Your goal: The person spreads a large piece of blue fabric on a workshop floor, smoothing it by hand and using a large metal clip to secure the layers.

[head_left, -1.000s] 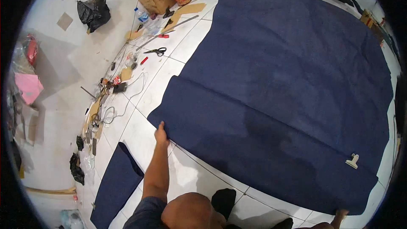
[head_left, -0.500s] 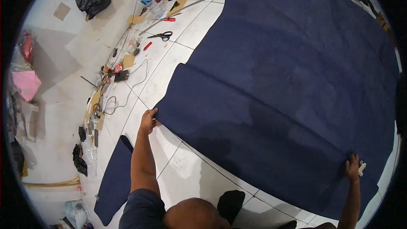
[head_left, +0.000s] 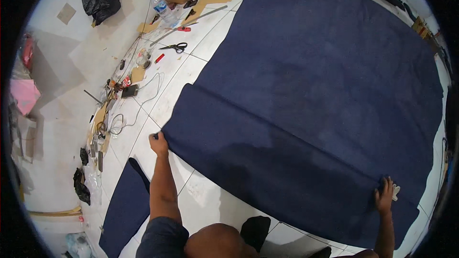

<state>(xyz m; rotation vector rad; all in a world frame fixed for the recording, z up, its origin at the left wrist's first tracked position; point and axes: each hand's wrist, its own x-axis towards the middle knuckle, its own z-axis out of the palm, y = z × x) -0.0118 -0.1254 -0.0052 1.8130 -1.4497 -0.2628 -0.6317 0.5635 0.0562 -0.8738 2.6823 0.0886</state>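
At the far left, a crumpled black plastic bag (head_left: 101,2) lies well apart from the work. Closer in, a narrow, folded dark blue fabric piece (head_left: 125,210) rests on the white tiled floor (head_left: 203,188), off to one side where it leaves the bigger spread unobstructed. The left hand (head_left: 158,144) is curled tight around the near-left corner of a large dark blue cloth sheet (head_left: 306,91), apparently to control that corner and hold the edge straight. Beyond that hand, black-handled metal scissors (head_left: 174,47) lie on the tiles, apart from the cloth. The sheet fills the floor from the centre to the right, spread broadly, probably because it needs the room; a long ridge crosses it. On the right, the right hand (head_left: 384,197) rests on the cloth with fingers extended, seemingly steadying it by the ridge, just beside a pale metal clip (head_left: 396,192), partly hidden; whether the clip bites the fabric cannot be told.
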